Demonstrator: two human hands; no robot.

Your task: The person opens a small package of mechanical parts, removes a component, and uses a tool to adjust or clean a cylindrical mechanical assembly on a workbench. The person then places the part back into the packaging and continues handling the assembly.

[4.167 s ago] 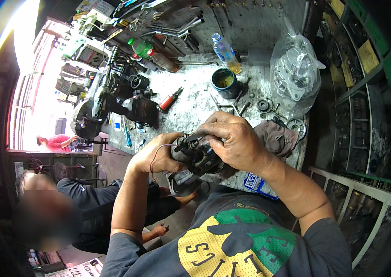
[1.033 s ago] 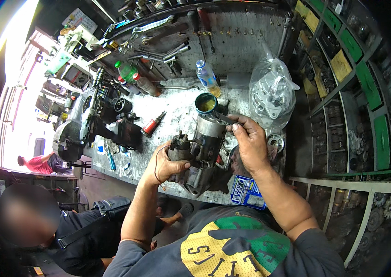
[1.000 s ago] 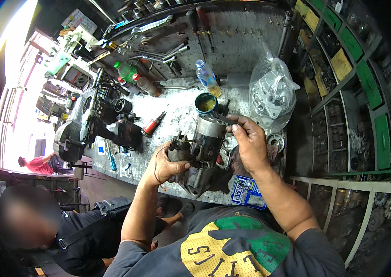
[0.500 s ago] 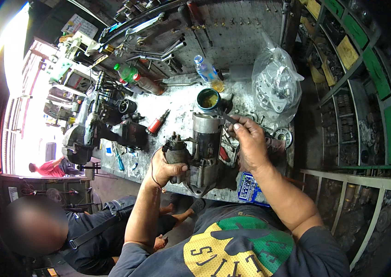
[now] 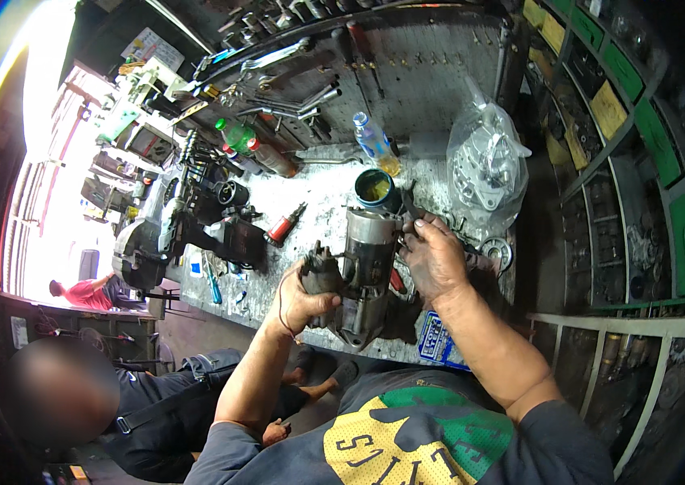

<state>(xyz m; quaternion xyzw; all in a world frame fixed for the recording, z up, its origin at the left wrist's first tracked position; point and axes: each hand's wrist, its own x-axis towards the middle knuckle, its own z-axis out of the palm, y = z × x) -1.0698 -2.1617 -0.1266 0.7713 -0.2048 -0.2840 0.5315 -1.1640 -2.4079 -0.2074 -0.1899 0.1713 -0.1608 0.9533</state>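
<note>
A starter motor (image 5: 368, 263) stands on the near side of the workbench, its metal body tilted slightly. My left hand (image 5: 307, 305) grips its side cylinder, the solenoid (image 5: 322, 271), with fingers wrapped round it. On the other side, my right hand (image 5: 434, 257) pinches a dark flat strip (image 5: 409, 200) that points away from me, beside the motor's far end. The strip's exact kind is not clear. Just beyond the motor sits an open round tub (image 5: 358, 186) of yellowish grease.
A clear bottle (image 5: 372, 144) and a plastic-bagged metal part (image 5: 484, 158) stand at the back. A red-handled tool (image 5: 283, 226) lies left, by dark machine parts (image 5: 233, 238). A blue box (image 5: 439, 339) rests near the front edge. A person (image 5: 173, 404) is at lower left.
The view has shifted a little. My right hand and the strip have moved slightly right of the motor's end, and the strip now points more directly away. My left hand keeps its grip.
</note>
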